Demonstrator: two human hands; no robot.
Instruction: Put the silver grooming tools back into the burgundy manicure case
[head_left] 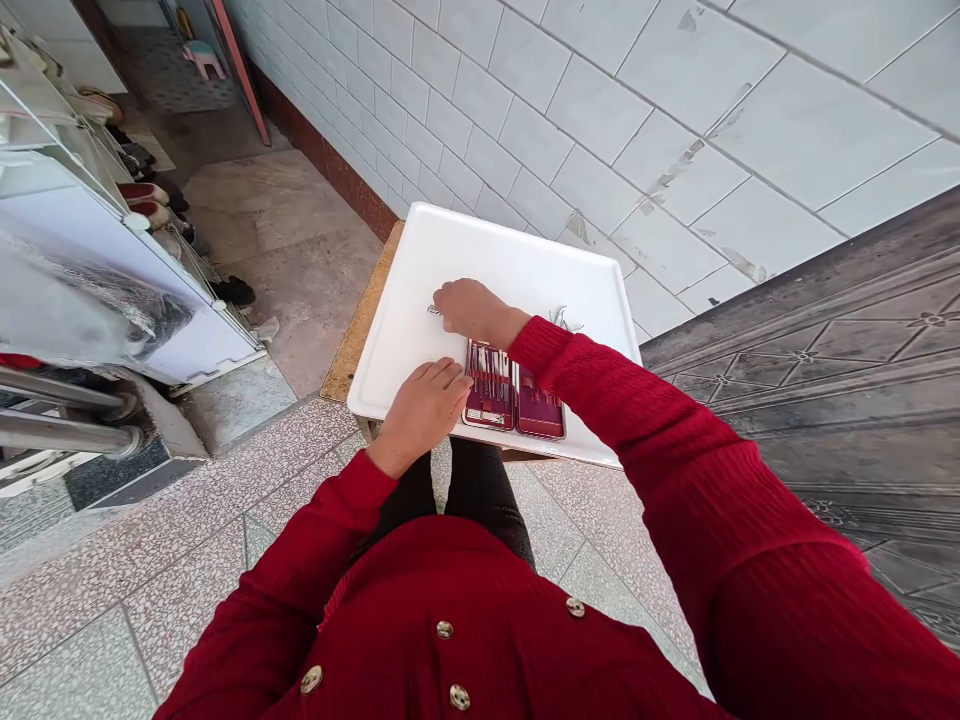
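An open manicure set case (540,420) with a dark red lining lies near the front edge of a white tray (405,250). Slim silver tools fill its left half; my right forearm hides part of the right half. My left hand (426,408) rests flat at the case's left edge, fingers stretched out. Farther back, my right hand (469,308) is bent down with its fingers closed at the tray surface. A small silver metal piece (433,309) shows beside these fingertips; what they hold is hidden. More silver tools (564,319) lie on the tray beyond my right forearm.
The tray sits on a small wooden table (349,355) against a white tiled wall (525,90). At left stands a rack with shoes (150,205) and metal tubes (67,430). A grey patterned panel (840,370) stands at right.
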